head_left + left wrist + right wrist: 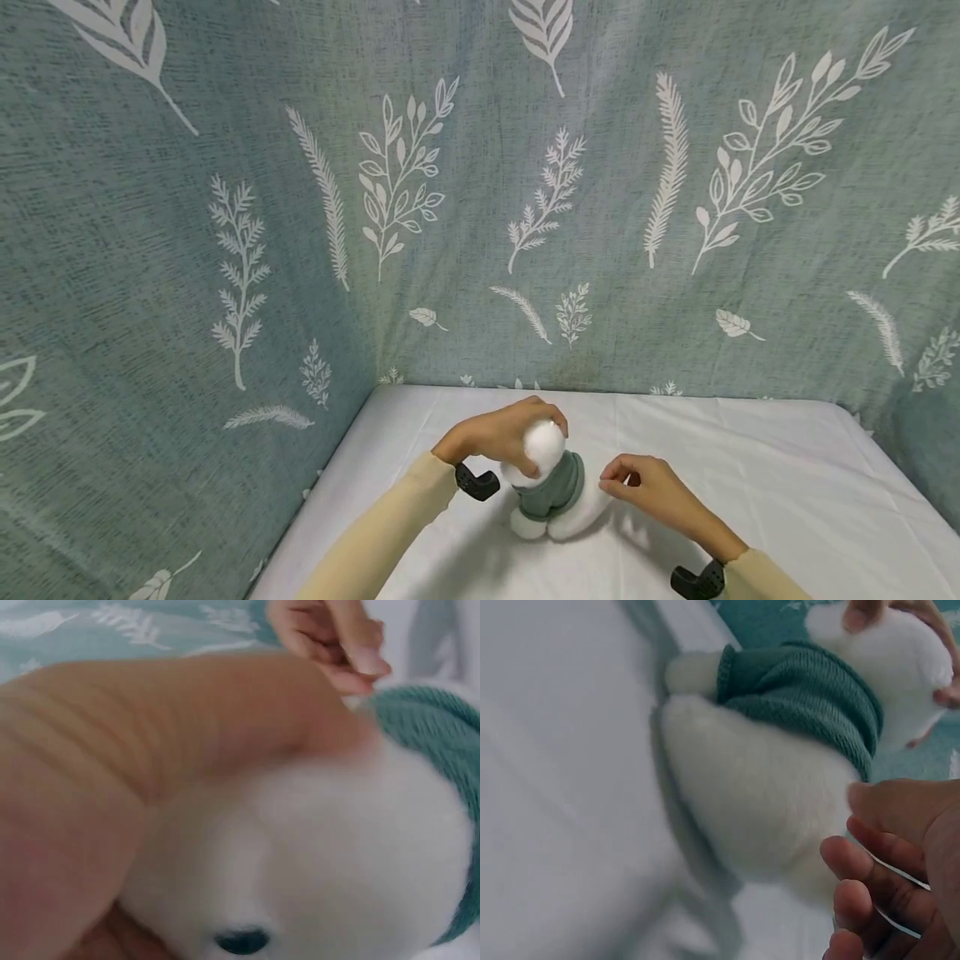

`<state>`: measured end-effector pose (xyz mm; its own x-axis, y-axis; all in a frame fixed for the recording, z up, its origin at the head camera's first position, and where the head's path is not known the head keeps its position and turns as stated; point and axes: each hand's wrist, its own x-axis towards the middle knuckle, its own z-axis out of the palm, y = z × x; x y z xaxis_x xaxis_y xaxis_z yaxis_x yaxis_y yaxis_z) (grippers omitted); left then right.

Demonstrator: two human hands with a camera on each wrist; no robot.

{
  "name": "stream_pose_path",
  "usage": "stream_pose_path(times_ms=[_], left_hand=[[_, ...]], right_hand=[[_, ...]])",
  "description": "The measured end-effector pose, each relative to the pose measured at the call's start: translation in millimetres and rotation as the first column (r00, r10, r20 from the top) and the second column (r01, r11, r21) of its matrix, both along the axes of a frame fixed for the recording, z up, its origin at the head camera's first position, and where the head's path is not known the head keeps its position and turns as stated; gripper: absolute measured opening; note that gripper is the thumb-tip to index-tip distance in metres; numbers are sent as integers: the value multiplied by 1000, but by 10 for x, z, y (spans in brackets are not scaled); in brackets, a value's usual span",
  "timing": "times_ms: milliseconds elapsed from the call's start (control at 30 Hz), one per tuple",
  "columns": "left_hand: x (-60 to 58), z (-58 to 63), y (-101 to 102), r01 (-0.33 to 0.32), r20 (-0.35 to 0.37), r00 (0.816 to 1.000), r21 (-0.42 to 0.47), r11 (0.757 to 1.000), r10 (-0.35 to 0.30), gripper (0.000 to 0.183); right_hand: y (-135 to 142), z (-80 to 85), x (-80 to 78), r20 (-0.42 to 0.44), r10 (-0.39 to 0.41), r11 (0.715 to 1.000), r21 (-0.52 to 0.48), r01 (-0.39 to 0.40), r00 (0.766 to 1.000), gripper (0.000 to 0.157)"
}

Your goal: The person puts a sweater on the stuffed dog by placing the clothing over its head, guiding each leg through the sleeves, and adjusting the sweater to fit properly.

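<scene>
A white plush toy in a green knitted sweater sits on the white sheet, near the middle of the head view. My left hand grips its round head from the far left side, thumb on one side and fingers round the other. The left wrist view shows a dark, shiny spot on the white fur, close under that hand. Beside the toy's rear end is my right hand, its fingers loosely bent. In the right wrist view its thumb overlaps the fur, with a gap between thumb and fingers.
The white sheet covers the flat surface around the toy. Green-grey curtains with white leaf prints rise behind it and at both sides. Black straps with small devices sit on both wrists.
</scene>
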<state>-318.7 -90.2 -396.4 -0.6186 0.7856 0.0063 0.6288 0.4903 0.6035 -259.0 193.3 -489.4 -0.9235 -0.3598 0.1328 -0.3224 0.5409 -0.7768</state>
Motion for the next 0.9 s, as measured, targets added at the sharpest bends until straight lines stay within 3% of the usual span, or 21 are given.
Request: stream_pose_path(times_ms=[267,400,600,900], left_hand=[[51,-37,97,-47,-174,984,-90,995,31,55],[83,-35,120,-60,-227,973,-114,992,33,56],[109,-43,135,-83,-251,967,-122,989,50,56],[94,-89,63,-97,-228,970,-49,994,83,57]], right_hand=[[-249,16,-50,70,-78,996,-33,81,994,31],[-339,25,-55,96,-137,990,-31,140,986,34],[-395,31,-88,112,-174,983,-34,178,978,25],[-266,-43,-42,163,-209,977,-1,212,964,9]])
